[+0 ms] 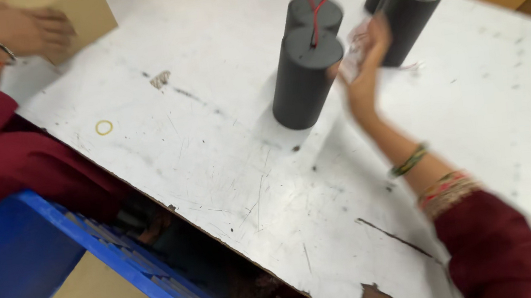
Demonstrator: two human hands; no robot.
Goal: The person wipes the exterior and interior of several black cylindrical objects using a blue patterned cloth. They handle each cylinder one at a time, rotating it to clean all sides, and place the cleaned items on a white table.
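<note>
White table (202, 63), dark cylinders (304, 78), hands (362, 58)

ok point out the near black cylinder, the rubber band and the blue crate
near black cylinder (302, 88), head view, side wall
rubber band (104, 127), head view, ring's edge
blue crate (89, 239), head view, top rim

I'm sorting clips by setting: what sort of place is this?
Probably a small assembly or packing workshop: dark cylinders with red and black wires stand on a scuffed white worktable, with cardboard boxes and a blue plastic crate alongside.
</note>
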